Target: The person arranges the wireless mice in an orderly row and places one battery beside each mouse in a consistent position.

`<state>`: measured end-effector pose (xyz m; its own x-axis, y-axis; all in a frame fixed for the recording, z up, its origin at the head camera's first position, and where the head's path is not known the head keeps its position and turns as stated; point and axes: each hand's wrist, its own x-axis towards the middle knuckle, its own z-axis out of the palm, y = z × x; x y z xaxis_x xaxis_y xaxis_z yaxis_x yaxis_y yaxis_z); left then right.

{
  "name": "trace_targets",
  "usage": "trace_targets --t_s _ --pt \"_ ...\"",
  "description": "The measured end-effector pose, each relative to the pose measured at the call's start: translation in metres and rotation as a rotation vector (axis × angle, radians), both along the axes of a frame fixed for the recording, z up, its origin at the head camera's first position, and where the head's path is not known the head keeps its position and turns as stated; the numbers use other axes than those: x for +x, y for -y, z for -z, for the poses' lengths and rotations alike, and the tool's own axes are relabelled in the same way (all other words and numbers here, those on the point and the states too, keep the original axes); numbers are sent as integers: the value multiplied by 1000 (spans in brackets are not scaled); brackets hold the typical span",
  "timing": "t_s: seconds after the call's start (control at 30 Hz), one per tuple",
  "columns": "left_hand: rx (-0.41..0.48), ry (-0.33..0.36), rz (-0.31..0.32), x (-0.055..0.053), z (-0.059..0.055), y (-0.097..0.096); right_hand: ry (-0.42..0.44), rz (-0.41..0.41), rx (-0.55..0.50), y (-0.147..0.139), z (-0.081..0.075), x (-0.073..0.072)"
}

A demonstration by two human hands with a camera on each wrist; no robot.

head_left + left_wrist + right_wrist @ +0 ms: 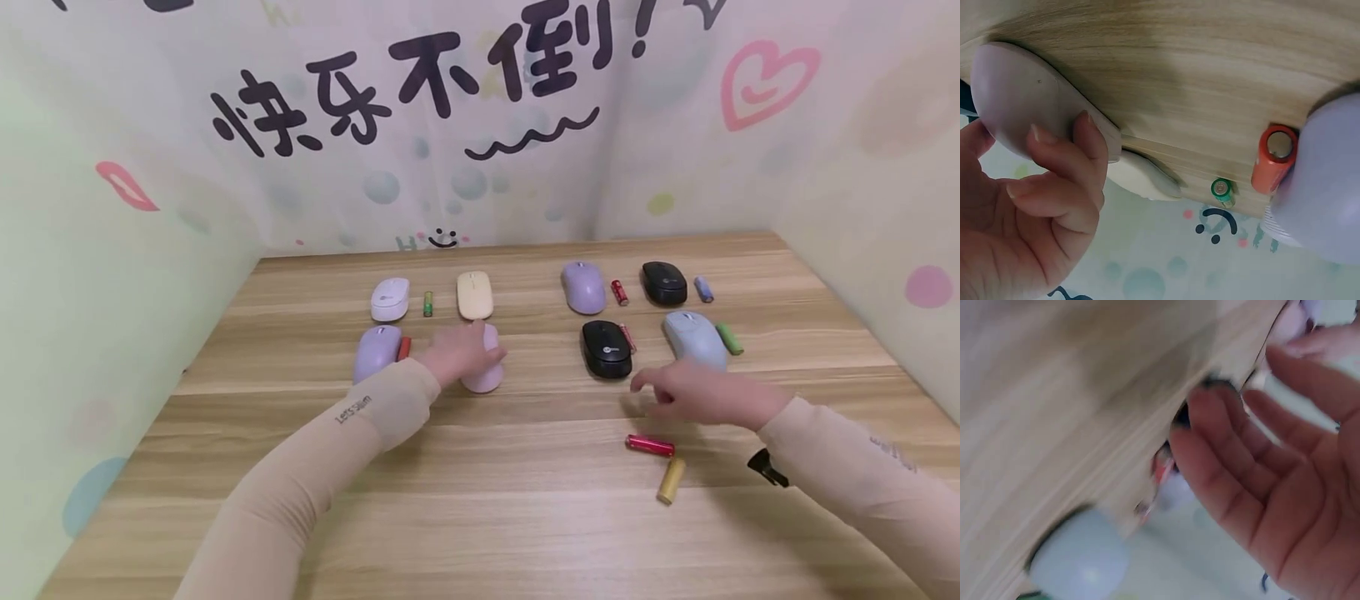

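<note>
My left hand (459,353) grips a pinkish-lilac mouse (484,380), thumb on one side and curled fingers on the other, as the left wrist view shows. The mouse sits on the wooden table. Beside that hand are a purple mouse (377,353) and an orange-red battery (1274,159). My right hand (705,394) hovers with loosely bent fingers and nothing in it, near a black mouse (606,350) and a light blue mouse (694,335). Just below it lie a red battery (650,446) and a yellow battery (671,481). The right wrist view is blurred.
At the back stand a white mouse (390,300), a cream mouse (475,295), another purple mouse (584,287) and another black mouse (663,283). Beside mice lie green (428,303), red (618,292), blue (703,289) and larger green (729,338) batteries. A printed curtain (450,200) borders the table.
</note>
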<state>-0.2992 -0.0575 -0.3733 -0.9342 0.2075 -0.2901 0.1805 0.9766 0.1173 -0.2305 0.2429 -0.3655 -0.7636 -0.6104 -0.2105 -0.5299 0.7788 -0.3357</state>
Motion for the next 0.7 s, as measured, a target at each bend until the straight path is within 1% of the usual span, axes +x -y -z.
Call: trace_targets --t_s 0.07,0.13,0.2,0.27,0.33,0.43,0.6,0.7 --pt "9 22 -10 -1 0 1 76 -40 13 6 2 7" --pt "16 44 -19 -1 1 2 129 -55 31 12 3 12" --pt "14 53 -21 -1 2 2 136 -63 53 15 5 16" --pt "2 50 -17 -1 4 1 128 -69 67 17 7 18" --pt "-16 40 -5 -1 5 0 99 -77 75 17 9 19" --pt "-42 28 12 0 4 -1 57 -97 64 18 12 20" --pt "-66 30 46 0 1 -1 15 -119 56 17 14 21" --pt "-78 37 56 -1 1 -1 -19 -154 45 17 16 21"
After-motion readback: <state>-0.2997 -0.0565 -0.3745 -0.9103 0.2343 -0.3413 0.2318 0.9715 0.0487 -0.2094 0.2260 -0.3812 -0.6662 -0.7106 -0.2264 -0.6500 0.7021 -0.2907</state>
